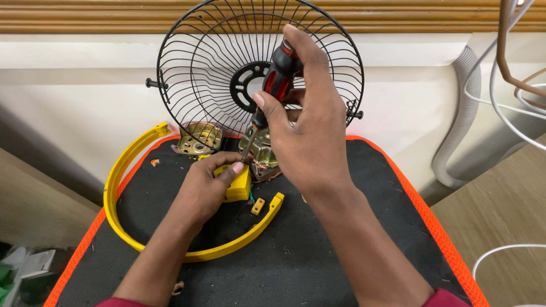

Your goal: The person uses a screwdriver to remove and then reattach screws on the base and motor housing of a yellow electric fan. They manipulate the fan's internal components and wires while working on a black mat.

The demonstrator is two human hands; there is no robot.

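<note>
Head view: looking down on both hands working over a black mat with an orange border (449,244).
Right hand grip: the right hand (310,133) is wrapping tight around a red and black screwdriver (277,77), fingers clamped on the handle, thumb pressing its side.
Screwdriver tip: the shaft is slanting down toward 7 o'clock, its tip meeting the top of a small yellow part (239,185).
Left hand grip: the left hand (202,190) is closing over that yellow part, thumb and fingers pinching it against the mat, just at the tip.
Motor: a metal motor (263,154) is sitting right behind the yellow part at 12 o'clock, touching or nearly so; which, I cannot tell.
Second metal piece: another round metal housing (198,138) is lying at 11 o'clock from the left hand.
Guard: a black wire fan guard (187,68) is standing upright at 12 o'clock behind both hands.
Yellow ring: an open yellow ring (116,182) is curving around the left hand from 11 to 4 o'clock.
Small block: a little yellow block (257,206) is lying at 3 o'clock of the left hand.
Risk: the tip is working very near the left thumb; a slip off the screw under hard pressure could jab it.
Second risk: the pinched part could twist loose, since only fingers are steadying it.
</note>
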